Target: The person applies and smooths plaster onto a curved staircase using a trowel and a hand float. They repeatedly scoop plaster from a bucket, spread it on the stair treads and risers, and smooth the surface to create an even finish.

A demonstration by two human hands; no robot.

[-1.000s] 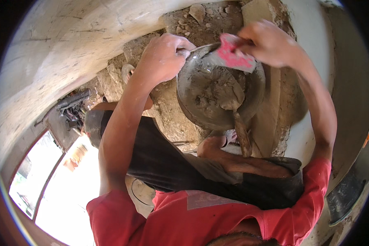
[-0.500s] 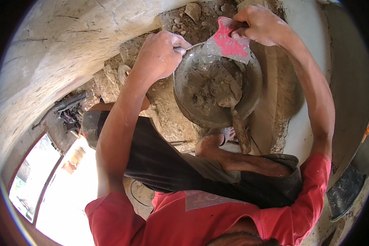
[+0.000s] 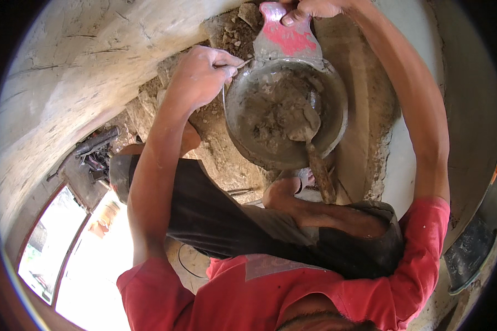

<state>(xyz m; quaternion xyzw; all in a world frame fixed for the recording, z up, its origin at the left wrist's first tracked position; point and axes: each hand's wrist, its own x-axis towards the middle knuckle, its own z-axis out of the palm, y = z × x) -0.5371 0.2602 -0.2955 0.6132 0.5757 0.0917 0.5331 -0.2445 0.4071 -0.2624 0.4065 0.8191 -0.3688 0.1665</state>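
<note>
A round bucket [image 3: 233,129] of wet grey mortar [image 3: 276,105] stands in front of me. With its fingers closed, my left hand [image 3: 201,77] pinches the thin wire handle at the bucket's far left rim. My right hand [image 3: 312,8] grips a red plastic scraper [image 3: 287,36], smeared grey, at the bucket's far edge. The scraper's wide end meets the rim there. A trowel [image 3: 319,171] lies in the mortar, its blade coated and its wooden handle resting over the near rim toward me.
Rubble and loose stones [image 3: 234,33] cover the ground beyond the bucket. A pale plastered wall [image 3: 94,55] curves along the left, and another wall [image 3: 414,165] runs on the right. A dark bucket [image 3: 469,256] is at lower right. My bare foot [image 3: 284,193] is close to the mortar bucket.
My right hand has carried the scraper away from me and leftward, from over the bucket to its far rim. My left hand still holds the wire handle, shifted slightly left.
</note>
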